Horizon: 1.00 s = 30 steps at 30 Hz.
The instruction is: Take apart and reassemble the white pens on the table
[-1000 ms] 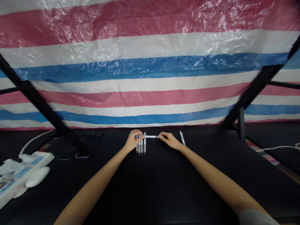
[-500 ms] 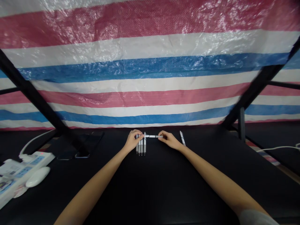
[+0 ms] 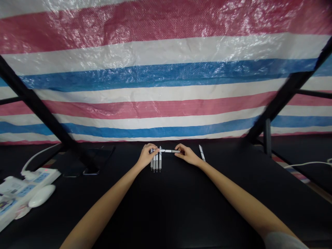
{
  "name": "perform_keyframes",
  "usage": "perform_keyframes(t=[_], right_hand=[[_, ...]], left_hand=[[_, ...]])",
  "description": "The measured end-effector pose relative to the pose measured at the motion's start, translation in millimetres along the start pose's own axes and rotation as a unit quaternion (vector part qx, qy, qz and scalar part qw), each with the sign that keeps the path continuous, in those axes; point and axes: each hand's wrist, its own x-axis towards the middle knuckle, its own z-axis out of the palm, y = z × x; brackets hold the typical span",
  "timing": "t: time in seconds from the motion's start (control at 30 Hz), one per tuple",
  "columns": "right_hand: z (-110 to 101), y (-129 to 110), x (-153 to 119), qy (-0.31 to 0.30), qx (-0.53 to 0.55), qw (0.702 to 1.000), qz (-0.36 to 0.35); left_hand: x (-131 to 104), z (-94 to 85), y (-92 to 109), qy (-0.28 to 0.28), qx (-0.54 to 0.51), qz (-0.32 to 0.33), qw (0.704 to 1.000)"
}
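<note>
- Left hand [image 3: 148, 155] pinches a held pen [image 3: 167, 151] crosswise, apparently steadying it between both hands.
- Right hand [image 3: 187, 154] curls about its grey end; whether closed, I cannot tell.
- Four pens [image 3: 156, 164] lie aligned near the left fingers, seemingly for order.

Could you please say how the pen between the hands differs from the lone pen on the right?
The slim white-and-grey held pen is crosswise; the slim white lone pen points forward. The left hand grips the held pen; neither hand holds the lone pen. Both show white barrels.
</note>
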Motion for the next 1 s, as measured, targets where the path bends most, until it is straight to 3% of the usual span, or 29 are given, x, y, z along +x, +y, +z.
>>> perform_keyframes(t=[1.0], right_hand=[[-1.4, 3.0, 3.7, -0.060, -0.033, 0.996, 0.049]], left_hand=[[-1.1, 0.3, 0.1, -0.011, -0.038, 0.021, 0.999]])
